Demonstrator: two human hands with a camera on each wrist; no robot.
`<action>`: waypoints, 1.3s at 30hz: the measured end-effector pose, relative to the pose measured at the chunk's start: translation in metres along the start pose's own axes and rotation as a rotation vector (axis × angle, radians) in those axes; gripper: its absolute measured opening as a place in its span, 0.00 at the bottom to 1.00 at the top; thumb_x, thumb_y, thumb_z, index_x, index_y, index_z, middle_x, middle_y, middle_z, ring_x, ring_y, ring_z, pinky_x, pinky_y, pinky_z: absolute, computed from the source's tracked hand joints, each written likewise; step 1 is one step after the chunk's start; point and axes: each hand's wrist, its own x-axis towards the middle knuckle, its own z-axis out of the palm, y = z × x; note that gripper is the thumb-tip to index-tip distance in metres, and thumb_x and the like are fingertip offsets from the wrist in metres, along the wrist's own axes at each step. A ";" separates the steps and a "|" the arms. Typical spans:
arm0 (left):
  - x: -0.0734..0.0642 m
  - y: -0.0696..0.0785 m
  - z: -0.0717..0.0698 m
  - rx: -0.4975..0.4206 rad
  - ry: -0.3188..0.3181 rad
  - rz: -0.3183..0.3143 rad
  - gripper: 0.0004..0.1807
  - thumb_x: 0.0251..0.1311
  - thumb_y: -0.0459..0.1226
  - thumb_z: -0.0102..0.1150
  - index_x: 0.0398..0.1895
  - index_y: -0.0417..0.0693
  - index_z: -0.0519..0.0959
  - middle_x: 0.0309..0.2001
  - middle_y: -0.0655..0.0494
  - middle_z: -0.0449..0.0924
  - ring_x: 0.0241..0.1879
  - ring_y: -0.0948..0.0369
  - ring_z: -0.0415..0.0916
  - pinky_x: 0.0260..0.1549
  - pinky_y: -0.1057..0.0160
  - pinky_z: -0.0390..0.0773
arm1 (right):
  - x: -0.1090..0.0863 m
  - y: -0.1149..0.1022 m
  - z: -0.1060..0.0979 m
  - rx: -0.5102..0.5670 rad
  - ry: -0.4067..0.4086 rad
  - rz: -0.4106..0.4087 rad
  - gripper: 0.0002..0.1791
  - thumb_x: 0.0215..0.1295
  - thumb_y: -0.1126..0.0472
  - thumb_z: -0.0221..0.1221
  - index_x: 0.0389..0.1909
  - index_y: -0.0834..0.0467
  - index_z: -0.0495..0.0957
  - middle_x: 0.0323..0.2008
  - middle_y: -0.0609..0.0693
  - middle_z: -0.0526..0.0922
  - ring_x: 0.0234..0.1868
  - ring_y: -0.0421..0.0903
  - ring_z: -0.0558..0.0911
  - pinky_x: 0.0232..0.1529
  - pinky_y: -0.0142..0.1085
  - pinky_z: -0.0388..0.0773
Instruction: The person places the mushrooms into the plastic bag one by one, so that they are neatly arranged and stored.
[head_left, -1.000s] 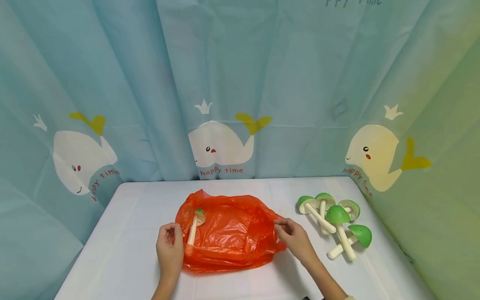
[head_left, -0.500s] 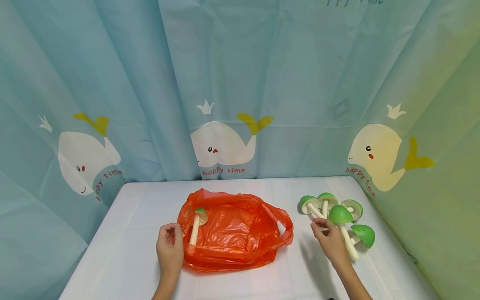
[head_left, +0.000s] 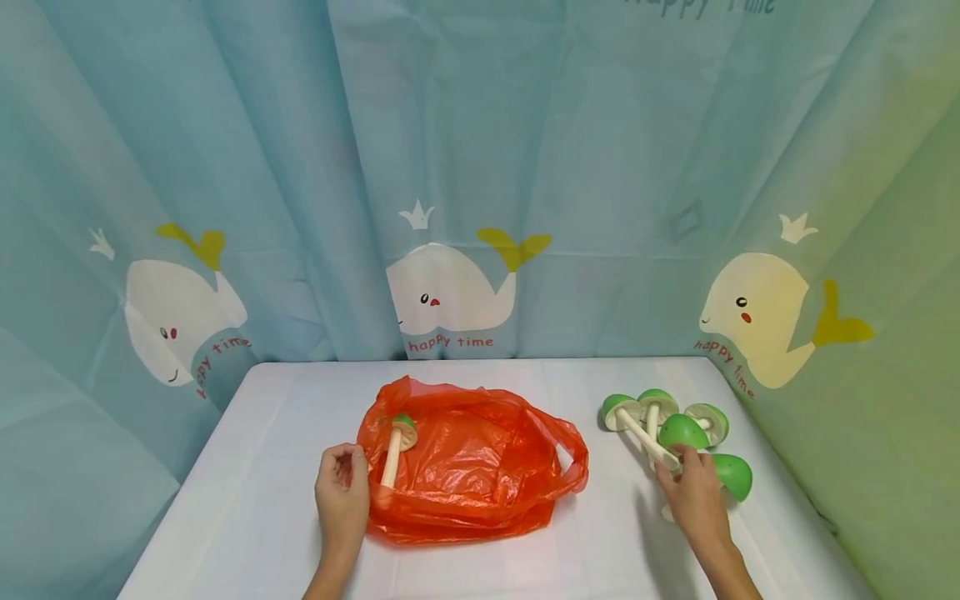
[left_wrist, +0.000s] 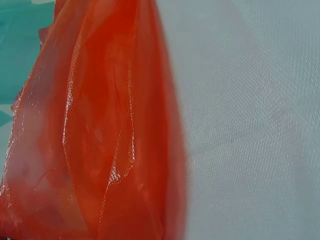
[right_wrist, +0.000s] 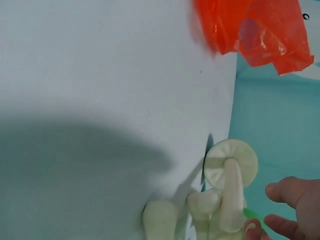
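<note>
An orange-red plastic bag (head_left: pixel 465 467) lies open-mouthed in mid-table, with one green-capped toy mushroom (head_left: pixel 393 454) inside at its left. My left hand (head_left: pixel 342 500) pinches the bag's left rim; the left wrist view shows only the bag's side (left_wrist: pixel 115 120) and white tabletop. At the right, my right hand (head_left: pixel 693 500) is over a cluster of several toy mushrooms with green caps (head_left: pixel 682 432) and white stems (head_left: pixel 645 437), covering part of the front ones. In the right wrist view its fingers (right_wrist: pixel 287 192) are spread, close beside a mushroom stem (right_wrist: pixel 232 195).
The white table (head_left: pixel 300 400) ends at the back against a blue-green curtain (head_left: pixel 600 167) printed with whales. The bag's right handle loop (head_left: pixel 576 462) stands up between the bag and the mushrooms.
My right hand has let go of the bag's right handle and moved right to the mushroom cluster. The left hand has stayed at the bag's left rim.
</note>
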 end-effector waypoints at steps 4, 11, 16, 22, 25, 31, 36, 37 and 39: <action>0.000 0.018 -0.003 -0.035 0.006 0.029 0.05 0.63 0.24 0.48 0.38 0.25 0.70 0.35 0.44 0.72 0.34 0.70 0.68 0.37 0.81 0.68 | 0.000 0.004 0.002 -0.011 -0.008 -0.015 0.20 0.54 0.69 0.63 0.46 0.75 0.72 0.35 0.70 0.69 0.28 0.60 0.78 0.24 0.46 0.74; -0.005 0.037 -0.003 -0.063 -0.023 0.018 0.04 0.63 0.23 0.47 0.36 0.24 0.69 0.33 0.45 0.71 0.34 0.69 0.68 0.37 0.80 0.68 | -0.001 0.010 0.003 -0.054 0.000 -0.016 0.19 0.52 0.70 0.64 0.43 0.75 0.72 0.34 0.71 0.71 0.27 0.60 0.77 0.26 0.51 0.72; -0.005 0.039 0.000 -0.049 -0.019 0.005 0.05 0.63 0.23 0.48 0.36 0.24 0.70 0.33 0.45 0.71 0.34 0.68 0.69 0.37 0.81 0.69 | -0.002 0.011 0.005 -0.055 0.010 -0.026 0.18 0.51 0.71 0.65 0.42 0.74 0.73 0.33 0.69 0.70 0.27 0.59 0.76 0.25 0.51 0.72; -0.003 0.022 0.003 -0.037 -0.018 -0.015 0.05 0.64 0.25 0.48 0.38 0.27 0.71 0.35 0.45 0.72 0.35 0.68 0.69 0.38 0.81 0.69 | 0.001 0.011 0.006 -0.060 0.034 -0.060 0.16 0.50 0.73 0.64 0.41 0.71 0.73 0.31 0.68 0.70 0.28 0.61 0.74 0.26 0.53 0.71; 0.000 0.012 0.005 -0.034 -0.018 -0.036 0.06 0.65 0.27 0.49 0.39 0.28 0.71 0.36 0.45 0.72 0.36 0.68 0.69 0.39 0.81 0.69 | 0.001 0.014 0.009 -0.071 0.031 -0.058 0.16 0.50 0.74 0.64 0.40 0.71 0.73 0.32 0.68 0.71 0.29 0.63 0.75 0.26 0.54 0.71; 0.000 0.004 0.006 0.004 -0.022 -0.049 0.07 0.66 0.30 0.50 0.40 0.31 0.72 0.39 0.45 0.74 0.40 0.65 0.69 0.41 0.81 0.68 | 0.002 0.015 0.010 -0.093 -0.011 -0.025 0.15 0.51 0.75 0.63 0.41 0.71 0.74 0.33 0.68 0.72 0.30 0.63 0.75 0.27 0.54 0.72; -0.001 0.001 0.005 0.014 -0.011 -0.059 0.07 0.66 0.30 0.49 0.40 0.31 0.71 0.39 0.46 0.73 0.40 0.62 0.69 0.41 0.81 0.68 | 0.005 0.015 0.010 -0.073 -0.034 -0.063 0.15 0.47 0.74 0.64 0.38 0.73 0.75 0.29 0.65 0.75 0.29 0.60 0.75 0.28 0.51 0.72; -0.001 0.001 0.005 0.017 -0.009 -0.060 0.07 0.66 0.30 0.49 0.40 0.32 0.71 0.39 0.47 0.73 0.40 0.62 0.69 0.41 0.82 0.68 | 0.005 0.015 0.011 -0.062 -0.052 -0.066 0.16 0.47 0.73 0.64 0.38 0.73 0.74 0.29 0.64 0.75 0.30 0.59 0.76 0.28 0.51 0.72; 0.000 0.001 0.005 0.019 -0.009 -0.061 0.07 0.66 0.31 0.48 0.40 0.32 0.71 0.39 0.47 0.73 0.40 0.63 0.69 0.41 0.82 0.68 | 0.007 0.014 0.011 -0.037 -0.081 -0.062 0.16 0.47 0.72 0.65 0.37 0.74 0.74 0.29 0.64 0.77 0.31 0.59 0.77 0.30 0.50 0.73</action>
